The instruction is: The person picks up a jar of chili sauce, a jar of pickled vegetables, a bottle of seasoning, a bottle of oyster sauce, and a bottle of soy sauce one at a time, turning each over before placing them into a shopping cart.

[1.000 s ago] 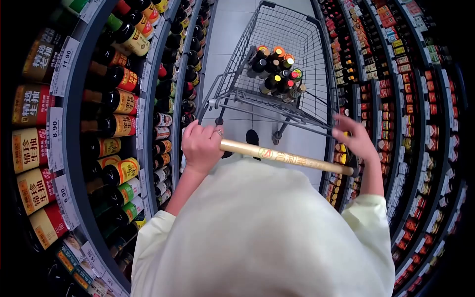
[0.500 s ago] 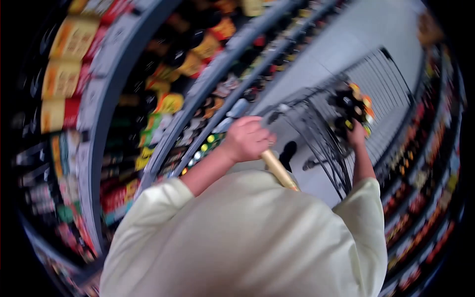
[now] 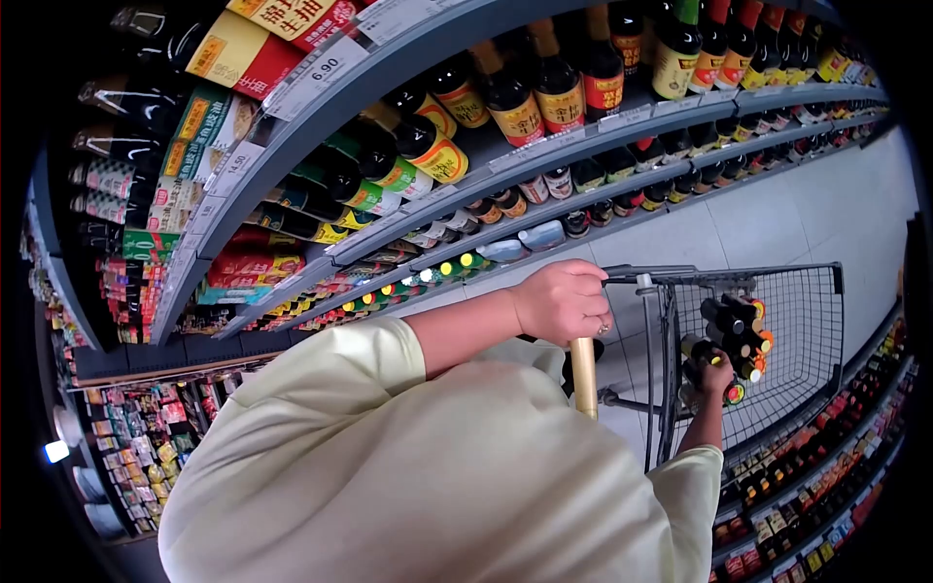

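My left hand [image 3: 562, 303], with a ring on one finger, is wrapped round the gold-coloured handle [image 3: 583, 379] of a shopping cart. In front of me is the cart's dark wire basket [image 3: 812, 321]. My right hand [image 3: 717, 373] reaches over the basket's near side, its fingers curled on a dark bottle [image 3: 694, 348]. Beside that hand, several dark bottles [image 3: 736, 325] with orange and yellow caps or labels stand close together in the basket. The palm side of my right hand is hidden.
A curved shelf [image 3: 466, 175] of sauce bottles with price tags runs along the left and far side. Another stocked shelf [image 3: 826, 437] flanks the cart at the right. Pale floor tiles [image 3: 768, 219] show beyond the cart. Packaged goods [image 3: 155, 457] hang at the lower left.
My view has turned and sharpened, so the cart appears lower and more level. My left hand stays on the handle; my right hand stays among the bottles in the basket.
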`<action>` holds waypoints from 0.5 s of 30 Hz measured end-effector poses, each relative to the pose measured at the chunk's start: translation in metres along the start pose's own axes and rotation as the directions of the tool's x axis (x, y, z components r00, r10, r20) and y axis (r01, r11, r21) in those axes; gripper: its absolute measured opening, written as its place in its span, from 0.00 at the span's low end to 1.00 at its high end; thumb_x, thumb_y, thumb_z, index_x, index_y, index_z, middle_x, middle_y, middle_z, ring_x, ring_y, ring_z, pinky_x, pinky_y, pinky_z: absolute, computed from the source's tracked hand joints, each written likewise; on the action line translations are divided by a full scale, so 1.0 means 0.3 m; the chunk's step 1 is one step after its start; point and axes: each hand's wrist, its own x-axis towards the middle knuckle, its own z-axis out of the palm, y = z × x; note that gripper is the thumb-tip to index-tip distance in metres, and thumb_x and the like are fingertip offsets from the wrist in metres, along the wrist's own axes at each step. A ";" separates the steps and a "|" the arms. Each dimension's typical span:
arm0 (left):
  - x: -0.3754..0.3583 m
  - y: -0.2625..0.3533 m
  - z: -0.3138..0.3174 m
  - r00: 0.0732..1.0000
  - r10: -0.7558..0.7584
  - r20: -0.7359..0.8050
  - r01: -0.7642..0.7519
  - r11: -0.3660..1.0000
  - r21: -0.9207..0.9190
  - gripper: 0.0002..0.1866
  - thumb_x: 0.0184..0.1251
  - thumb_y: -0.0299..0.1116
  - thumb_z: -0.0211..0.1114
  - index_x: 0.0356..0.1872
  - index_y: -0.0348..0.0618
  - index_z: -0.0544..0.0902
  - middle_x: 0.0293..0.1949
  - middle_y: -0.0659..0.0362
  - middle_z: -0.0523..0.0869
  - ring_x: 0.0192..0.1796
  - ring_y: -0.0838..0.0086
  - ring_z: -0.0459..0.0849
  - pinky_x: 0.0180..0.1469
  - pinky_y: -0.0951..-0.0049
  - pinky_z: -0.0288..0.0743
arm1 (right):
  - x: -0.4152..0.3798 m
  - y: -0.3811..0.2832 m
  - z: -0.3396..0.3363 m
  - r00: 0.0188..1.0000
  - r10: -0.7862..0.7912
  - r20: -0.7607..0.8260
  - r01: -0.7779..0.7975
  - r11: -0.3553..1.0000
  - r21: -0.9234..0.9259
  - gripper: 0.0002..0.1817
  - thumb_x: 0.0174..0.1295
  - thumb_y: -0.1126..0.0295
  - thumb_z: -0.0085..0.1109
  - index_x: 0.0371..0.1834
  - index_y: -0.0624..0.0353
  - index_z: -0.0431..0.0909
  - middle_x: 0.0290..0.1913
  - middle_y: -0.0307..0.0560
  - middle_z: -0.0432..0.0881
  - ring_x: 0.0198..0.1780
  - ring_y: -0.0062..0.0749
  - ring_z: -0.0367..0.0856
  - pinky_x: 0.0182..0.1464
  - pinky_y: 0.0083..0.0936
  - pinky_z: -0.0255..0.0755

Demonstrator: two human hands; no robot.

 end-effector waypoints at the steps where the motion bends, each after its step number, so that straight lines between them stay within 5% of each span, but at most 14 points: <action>1: -0.001 0.000 0.002 1.000 0.001 -0.005 -0.001 1.000 0.011 0.03 0.48 0.28 0.66 0.22 0.52 0.81 0.18 0.69 0.70 0.23 0.77 0.73 0.51 0.70 0.79 | 0.024 0.041 0.028 1.000 -0.005 0.030 0.002 0.994 0.113 0.22 0.44 0.74 0.73 0.47 0.56 0.82 0.42 0.48 0.86 0.46 0.36 0.83 0.53 0.30 0.74; 3: 0.002 0.000 0.007 1.000 0.006 -0.001 -0.006 1.000 0.013 0.03 0.48 0.29 0.66 0.22 0.52 0.81 0.19 0.68 0.71 0.24 0.76 0.74 0.51 0.69 0.79 | 0.067 0.157 0.113 0.992 -0.081 0.100 0.028 0.895 0.445 0.24 0.46 0.81 0.68 0.50 0.59 0.79 0.43 0.44 0.83 0.44 0.29 0.81 0.50 0.25 0.75; 7: 0.008 0.007 -0.004 1.000 -0.012 0.010 0.012 0.999 -0.032 0.03 0.47 0.29 0.66 0.22 0.52 0.81 0.20 0.68 0.72 0.26 0.74 0.75 0.52 0.68 0.79 | 0.018 0.067 0.079 0.996 -0.091 0.010 0.086 0.968 0.237 0.22 0.48 0.79 0.69 0.49 0.57 0.77 0.39 0.46 0.84 0.43 0.31 0.82 0.49 0.27 0.75; 10: 0.017 0.006 -0.024 0.986 -0.028 0.163 0.033 0.999 -0.031 0.05 0.44 0.34 0.68 0.25 0.52 0.82 0.21 0.68 0.74 0.29 0.73 0.77 0.55 0.65 0.77 | -0.014 0.025 0.039 0.992 -0.112 -0.051 0.111 0.993 -0.024 0.21 0.52 0.68 0.69 0.50 0.55 0.76 0.40 0.57 0.83 0.45 0.50 0.83 0.50 0.36 0.74; 11: 0.027 0.003 -0.037 0.972 -0.015 0.233 0.028 0.998 -0.052 0.07 0.43 0.36 0.68 0.26 0.52 0.84 0.22 0.68 0.75 0.30 0.73 0.78 0.57 0.64 0.76 | -0.017 0.037 0.036 0.984 -0.147 -0.104 0.153 0.987 0.043 0.21 0.52 0.65 0.70 0.50 0.52 0.76 0.40 0.60 0.83 0.46 0.58 0.82 0.48 0.41 0.74; 15: 0.125 0.012 -0.133 0.838 -0.034 0.545 0.152 0.973 -0.172 0.31 0.36 0.44 0.76 0.50 0.53 0.86 0.30 0.64 0.82 0.35 0.68 0.81 0.66 0.58 0.67 | -0.101 -0.072 -0.098 0.951 -0.246 -0.189 0.259 0.965 0.048 0.20 0.58 0.59 0.67 0.48 0.58 0.75 0.39 0.62 0.83 0.45 0.60 0.81 0.44 0.44 0.74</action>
